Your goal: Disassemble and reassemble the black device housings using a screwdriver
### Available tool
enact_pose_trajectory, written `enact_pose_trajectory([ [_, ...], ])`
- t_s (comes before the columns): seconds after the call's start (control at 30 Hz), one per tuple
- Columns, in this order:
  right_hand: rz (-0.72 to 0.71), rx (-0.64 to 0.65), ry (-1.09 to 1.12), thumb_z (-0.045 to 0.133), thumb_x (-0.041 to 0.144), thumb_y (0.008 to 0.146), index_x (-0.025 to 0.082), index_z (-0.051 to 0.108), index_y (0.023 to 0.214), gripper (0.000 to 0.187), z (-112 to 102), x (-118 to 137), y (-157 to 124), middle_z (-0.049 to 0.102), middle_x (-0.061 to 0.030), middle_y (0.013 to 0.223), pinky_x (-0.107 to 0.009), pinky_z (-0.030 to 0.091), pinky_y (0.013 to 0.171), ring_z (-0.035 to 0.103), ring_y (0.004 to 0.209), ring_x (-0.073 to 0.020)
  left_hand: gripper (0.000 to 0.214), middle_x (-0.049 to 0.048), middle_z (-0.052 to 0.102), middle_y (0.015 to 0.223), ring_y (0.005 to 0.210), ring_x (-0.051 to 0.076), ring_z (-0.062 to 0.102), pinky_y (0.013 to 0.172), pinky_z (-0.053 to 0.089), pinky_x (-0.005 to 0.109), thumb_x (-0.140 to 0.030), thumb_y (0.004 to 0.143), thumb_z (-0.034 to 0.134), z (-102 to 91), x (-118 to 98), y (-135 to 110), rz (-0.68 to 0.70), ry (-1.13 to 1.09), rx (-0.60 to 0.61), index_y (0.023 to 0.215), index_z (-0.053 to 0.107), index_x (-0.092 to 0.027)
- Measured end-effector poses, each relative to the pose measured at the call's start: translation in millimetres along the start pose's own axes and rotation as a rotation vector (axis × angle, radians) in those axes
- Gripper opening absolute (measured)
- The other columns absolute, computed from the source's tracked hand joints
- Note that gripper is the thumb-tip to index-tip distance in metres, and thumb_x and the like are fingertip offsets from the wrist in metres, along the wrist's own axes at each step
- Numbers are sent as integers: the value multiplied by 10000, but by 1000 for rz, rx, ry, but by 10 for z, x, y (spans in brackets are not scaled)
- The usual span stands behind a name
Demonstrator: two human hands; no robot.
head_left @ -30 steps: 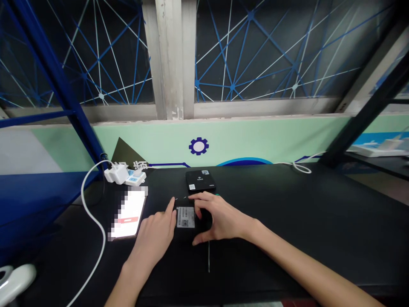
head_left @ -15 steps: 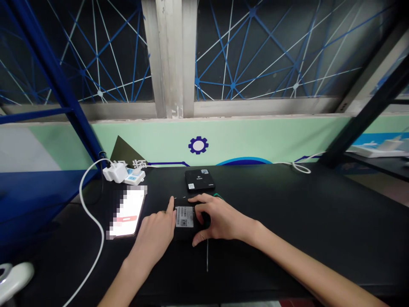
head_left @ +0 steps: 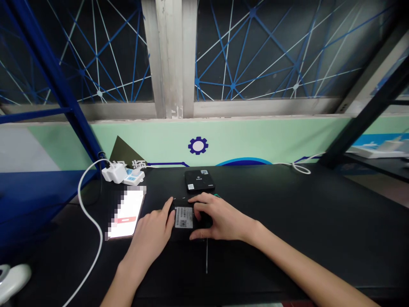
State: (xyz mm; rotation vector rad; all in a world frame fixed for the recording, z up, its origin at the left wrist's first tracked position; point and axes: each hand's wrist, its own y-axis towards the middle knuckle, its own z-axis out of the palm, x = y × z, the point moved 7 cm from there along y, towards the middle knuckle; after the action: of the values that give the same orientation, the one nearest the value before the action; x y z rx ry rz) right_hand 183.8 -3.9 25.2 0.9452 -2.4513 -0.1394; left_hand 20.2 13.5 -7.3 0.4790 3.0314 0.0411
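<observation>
A black plastic case [head_left: 184, 218] with a white printed label lies on the black desk in front of me. My left hand [head_left: 153, 232] presses on its left side, index finger at the far corner and thumb along the edge. My right hand [head_left: 217, 217] grips the right side, with curled fingers on top and the thumb at the near edge. That hand hides the case's right part. A thin metal rod [head_left: 207, 258] sticks out toward me below my right hand. Behind my right fingers a bit of green [head_left: 217, 195] shows, too little to identify.
A flat black cover [head_left: 200, 181] with a logo and small stickers lies just beyond the case. To the left are a lit phone [head_left: 129, 211], a white power strip with plugs [head_left: 123, 173] and a white cable [head_left: 99, 230]. A white rounded object [head_left: 15, 281] is at lower left.
My left thumb has spread away from the index finger along the case edge. My right thumb has moved slightly up and left at the near edge. The case stays almost in place.
</observation>
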Motion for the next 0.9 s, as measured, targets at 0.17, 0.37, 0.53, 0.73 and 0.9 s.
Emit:
enact_pose_trajectory([
  [0.17, -26, -48, -40, 697, 475, 891, 206, 632, 847, 281, -115, 22, -4, 675, -103, 1201, -401, 498, 942, 628, 1075, -259, 493, 126, 758, 1043, 925, 320, 734, 734, 532, 389, -349, 1059, 321, 8, 28, 1, 24, -120, -34, 1514, 420, -185],
  [0.37, 199, -154, -211, 655, 300, 885, 211, 649, 956, 114, -312, -264, -39, 686, -95, 1059, -427, 514, 867, 615, 1000, -278, 501, 126, 647, 1357, 1171, 299, 663, 865, 542, 387, -400, 1052, 307, 8, 63, -30, 71, -270, -101, 1484, 452, -192],
  [0.53, 245, -22, -197, 696, 351, 834, 216, 667, 1147, 342, -268, -431, -75, 660, -93, 1174, -414, 528, 879, 656, 1037, -289, 525, 118, 618, 1403, 1225, 301, 633, 916, 537, 402, -417, 1049, 302, 19, 73, -35, 67, -295, -81, 1502, 437, -188],
  [0.73, 208, 62, -176, 755, 366, 778, 221, 714, 1127, 380, -266, -349, -65, 710, -90, 1114, -425, 517, 906, 647, 1057, -304, 526, 119, 634, 1382, 1199, 312, 647, 890, 541, 410, -407, 1047, 304, 18, 68, -36, 60, -281, -53, 1511, 426, -189],
  [0.9, 205, 99, -137, 773, 351, 775, 221, 728, 1147, 397, -244, -344, -60, 717, -93, 1130, -419, 504, 936, 629, 1097, -304, 528, 119, 651, 1359, 1175, 306, 662, 880, 544, 398, -410, 1047, 302, 7, 63, -42, 65, -288, -52, 1510, 427, -189],
])
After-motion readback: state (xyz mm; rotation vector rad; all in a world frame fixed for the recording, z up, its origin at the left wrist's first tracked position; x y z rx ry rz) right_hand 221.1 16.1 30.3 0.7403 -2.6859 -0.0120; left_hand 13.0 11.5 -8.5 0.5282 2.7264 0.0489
